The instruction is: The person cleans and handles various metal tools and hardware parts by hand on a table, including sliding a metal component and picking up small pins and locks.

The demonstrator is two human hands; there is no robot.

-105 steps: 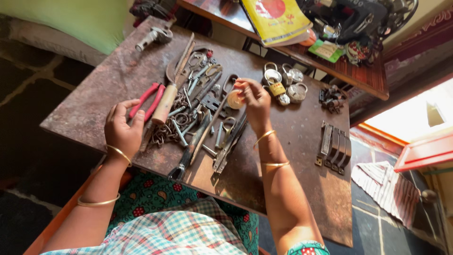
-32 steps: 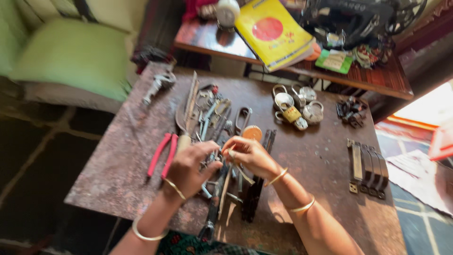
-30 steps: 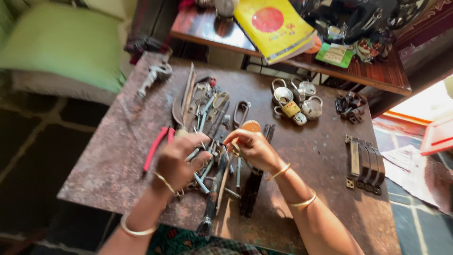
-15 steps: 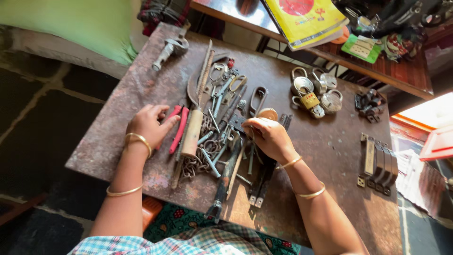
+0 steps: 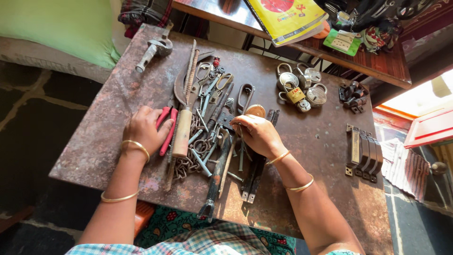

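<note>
The right hand point(image 5: 258, 136) curls its fingers down into the middle of the tool pile, fingertips drawn together as if pinching a small metal piece; what they grip is hidden under the hand, just below a round brass-coloured disc point(image 5: 255, 110). The left hand point(image 5: 143, 129) lies flat with fingers together, resting on the red-handled pliers point(image 5: 165, 128), just beside the wooden-handled file point(image 5: 182, 125).

To sort this heap well, it seems best to lift one piece clear at a time, since the chain point(image 5: 188, 161) and loose bolts point(image 5: 200, 141) lie tangled and could drag neighbours; the steadying left hand helps.

Outward on the rusty metal table point(image 5: 89, 141): a cluster of padlocks point(image 5: 299, 87), dark metal fittings point(image 5: 354, 94), a row of door handles point(image 5: 364, 153), a tap fitting point(image 5: 155, 51) at the far left corner. Beyond, on a wooden shelf point(image 5: 377, 66), lies a yellow book with a red circle point(image 5: 285, 16) and a small green packet with white markings point(image 5: 343, 40).
</note>
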